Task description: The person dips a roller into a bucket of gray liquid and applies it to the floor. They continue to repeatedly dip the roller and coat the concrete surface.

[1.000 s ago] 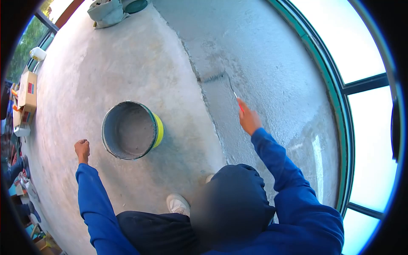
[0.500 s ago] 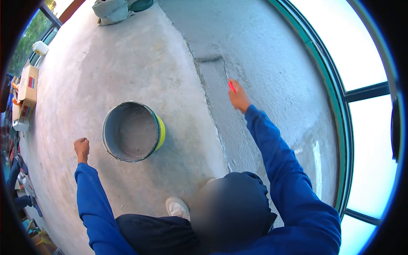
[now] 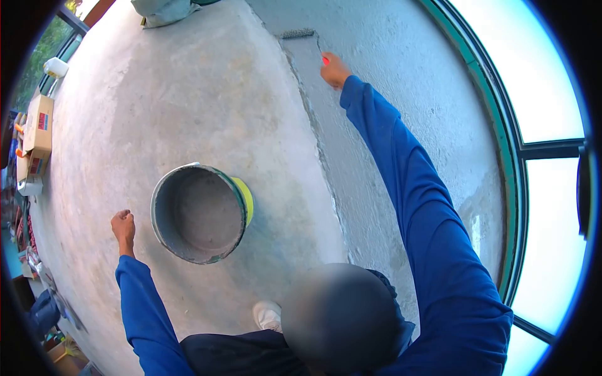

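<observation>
My right hand [image 3: 337, 71] grips the red handle of a paint roller [image 3: 297, 34], arm stretched far forward. The roller's grey, coated sleeve lies on the wet grey coating [image 3: 376, 125], close to its ragged left edge. My left hand [image 3: 123, 227] hangs in a loose fist over the bare floor, with nothing seen in it. Just right of that hand stands a bucket [image 3: 199, 213] with a yellow outside, holding grey, thick-looking material. The left hand and the bucket appear apart.
Along the right runs a green-framed window wall [image 3: 501, 147]. A pale sack [image 3: 164, 11] stands at the top. Cardboard boxes [image 3: 39, 131] and a white jug [image 3: 56, 67] line the left side. My shoe [image 3: 268, 315] is on the uncoated floor, below the bucket.
My right hand has pushed the roller farther forward and slightly left along the coating's edge. My left hand stays a fist near the bucket. The view has shifted a little.
</observation>
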